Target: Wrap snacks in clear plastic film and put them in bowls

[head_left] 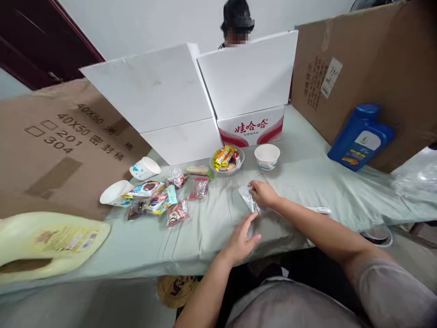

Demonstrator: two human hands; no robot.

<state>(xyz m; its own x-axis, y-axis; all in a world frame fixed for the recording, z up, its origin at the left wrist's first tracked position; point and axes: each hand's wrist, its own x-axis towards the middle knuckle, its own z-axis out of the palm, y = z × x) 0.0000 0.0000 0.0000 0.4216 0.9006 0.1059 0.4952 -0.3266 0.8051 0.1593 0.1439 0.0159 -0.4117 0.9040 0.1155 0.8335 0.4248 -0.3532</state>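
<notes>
In the head view, a clear plastic bag [248, 199] lies on the green-covered table in front of me. My right hand [262, 193] is closed on its upper right side with curled fingers. My left hand [241, 240] is open, thumb and fingers apart, and its fingertips are near the bag's lower end. What the bag contains, if anything, I cannot make out. A thin white item [319, 210] lies partly behind my right forearm. Beyond my hands stand a white paper bowl [267, 157] with a blue pattern and a clear round bowl [241, 163] of wrapped snacks.
Several packaged snacks [177, 212] lie left of centre, beside two tipped paper bowls [145, 168]. A yellow jug [64, 241] lies at the left edge. White cartons [252, 77] form a back barrier with a person behind. A blue bottle [362, 136] leans against brown cardboard [358, 68].
</notes>
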